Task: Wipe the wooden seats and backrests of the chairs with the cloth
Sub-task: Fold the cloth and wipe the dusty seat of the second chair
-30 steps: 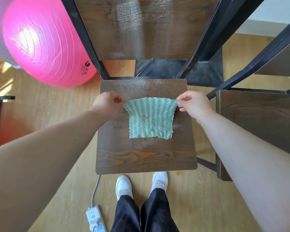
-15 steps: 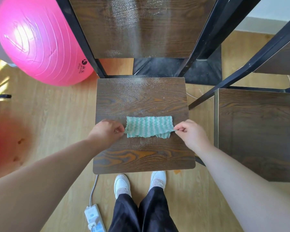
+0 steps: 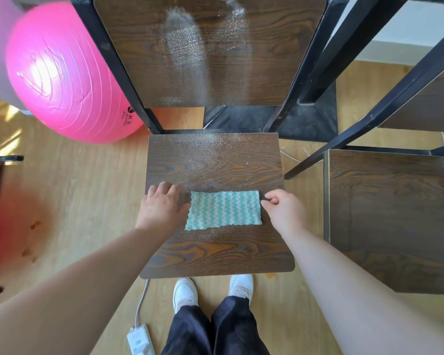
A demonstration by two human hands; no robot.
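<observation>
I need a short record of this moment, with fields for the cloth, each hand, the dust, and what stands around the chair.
cloth: green-and-white cloth, folded, lying flat on the seat
left: left hand, fingers spread, rests on the seat at the cloth's left edge
right: right hand, fingers curled at the cloth's right edge; pinch uncertain
dust: white powder on the backrest and the seat's rear
around: second chair right, pink ball left, power strip on floor

A dark wooden chair seat (image 3: 215, 252) is seen on a light wooden floor (image 3: 75, 201). White powder (image 3: 210, 142) is scattered along its back edge, and a green-and-white striped cloth (image 3: 223, 211) is laid flat across its middle.
</observation>
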